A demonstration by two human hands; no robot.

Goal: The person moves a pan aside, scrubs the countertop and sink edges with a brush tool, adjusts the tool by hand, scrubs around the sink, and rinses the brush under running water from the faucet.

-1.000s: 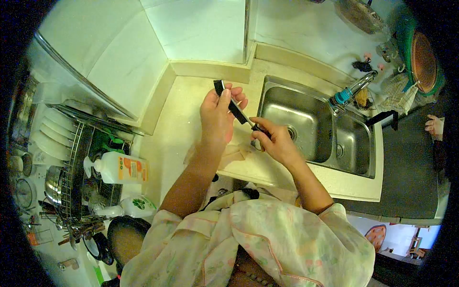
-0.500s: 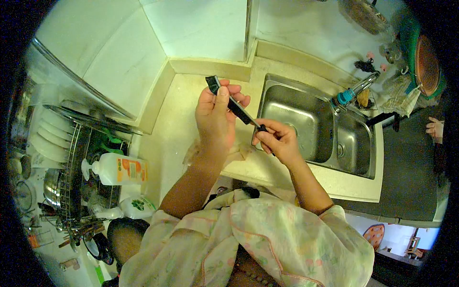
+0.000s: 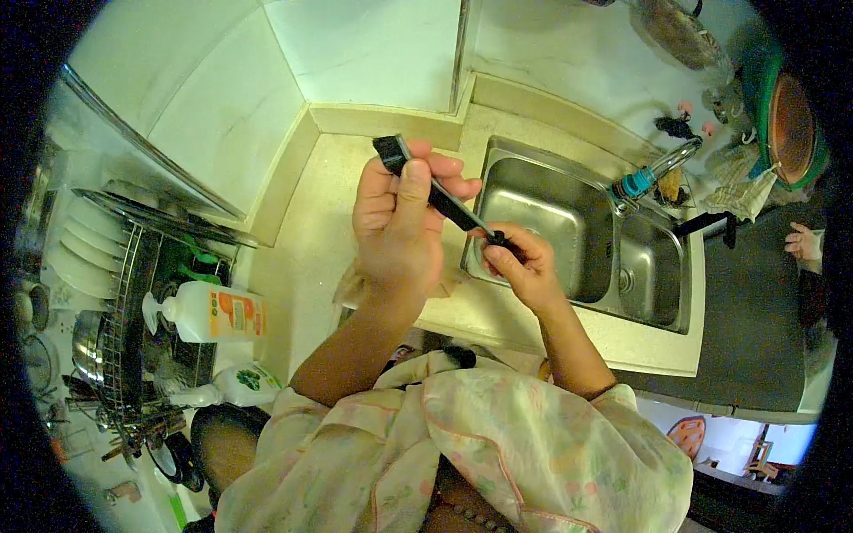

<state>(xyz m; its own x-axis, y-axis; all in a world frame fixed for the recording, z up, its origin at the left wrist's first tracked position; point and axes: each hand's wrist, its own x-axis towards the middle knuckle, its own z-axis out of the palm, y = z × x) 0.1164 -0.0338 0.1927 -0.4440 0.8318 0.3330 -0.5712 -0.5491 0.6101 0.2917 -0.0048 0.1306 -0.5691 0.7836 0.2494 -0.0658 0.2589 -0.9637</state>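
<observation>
I saw the brush (image 3: 456,210) slanting forward-left from the right hand (image 3: 524,266), whose fingers pinched its near end; the left hand (image 3: 400,218) pinched it toward the far end

Slim black tool (image 3: 455,210) in left hand (image 3: 397,218) and right hand (image 3: 526,268), steel double sink (image 3: 555,209), pump bottle (image 3: 197,313)

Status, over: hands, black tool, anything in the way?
Left hand pinching black brush-like tool near its far end. Right hand gripping its near end. Tool slanted above counter. Pump bottle off left, touching neither hand.
</observation>
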